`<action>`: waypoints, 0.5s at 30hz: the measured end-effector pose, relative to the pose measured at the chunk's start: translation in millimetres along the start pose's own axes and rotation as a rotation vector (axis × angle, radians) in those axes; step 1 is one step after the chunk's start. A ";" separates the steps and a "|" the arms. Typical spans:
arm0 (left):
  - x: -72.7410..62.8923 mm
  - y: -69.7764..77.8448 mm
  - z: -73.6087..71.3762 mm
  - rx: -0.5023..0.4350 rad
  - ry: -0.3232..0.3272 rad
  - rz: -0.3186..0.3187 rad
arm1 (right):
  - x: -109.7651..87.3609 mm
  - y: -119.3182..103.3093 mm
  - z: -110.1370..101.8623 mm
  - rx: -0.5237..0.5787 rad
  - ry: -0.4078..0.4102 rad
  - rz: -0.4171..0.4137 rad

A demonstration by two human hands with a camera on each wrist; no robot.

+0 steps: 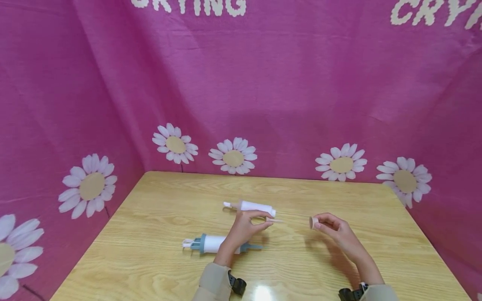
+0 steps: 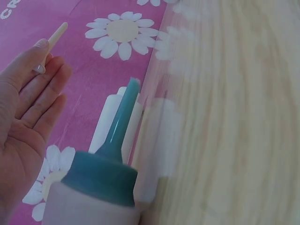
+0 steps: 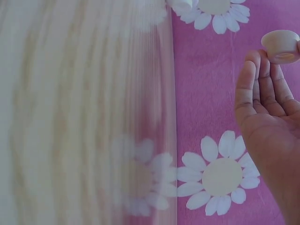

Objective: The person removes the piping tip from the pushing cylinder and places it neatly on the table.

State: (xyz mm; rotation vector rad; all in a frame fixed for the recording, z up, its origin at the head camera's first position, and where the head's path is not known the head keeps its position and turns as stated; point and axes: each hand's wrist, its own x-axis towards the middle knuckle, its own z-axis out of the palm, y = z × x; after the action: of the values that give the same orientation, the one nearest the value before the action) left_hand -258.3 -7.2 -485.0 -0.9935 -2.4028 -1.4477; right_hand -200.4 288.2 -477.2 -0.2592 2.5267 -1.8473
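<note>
My left hand (image 1: 244,228) pinches a small beige tapered nozzle (image 2: 57,37) between thumb and fingertips, its narrow end pointing right in the head view. Across from it, my right hand (image 1: 340,235) holds a beige ring-shaped cap (image 3: 280,46) by its side, the round opening facing left. Below the left hand lies a white plunger-type dispenser (image 1: 214,243) with teal ends and a teal nozzle (image 2: 121,122); the left wrist partly covers it. A second white dispenser (image 1: 257,206) with a beige handle end lies just behind the left hand, its right end without a nozzle.
Both dispensers rest on a light wood table (image 1: 150,217). A pink curtain (image 1: 286,104) with printed daisies hangs along the table's back and sides. Each wrist wears a black camera strap (image 1: 237,284).
</note>
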 end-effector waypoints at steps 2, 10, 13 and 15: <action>1.7 1.3 2.8 0.003 -0.003 0.012 | -2.0 0.3 -3.6 0.003 0.006 0.015; 7.0 5.7 15.4 0.007 0.003 0.042 | -9.4 3.9 -17.8 -0.014 0.025 0.042; 9.1 6.3 20.9 0.006 0.001 0.044 | -12.3 7.0 -23.6 -0.011 0.026 0.037; 10.5 6.7 24.5 -0.005 -0.006 0.036 | -14.5 8.9 -27.5 -0.013 0.027 0.035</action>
State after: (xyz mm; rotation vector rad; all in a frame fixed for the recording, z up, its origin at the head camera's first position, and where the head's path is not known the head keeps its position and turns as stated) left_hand -257.5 20.1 -488.1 -1.0380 -2.3745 -1.4413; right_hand -190.1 318.8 -478.5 -0.1906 2.5445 -1.8347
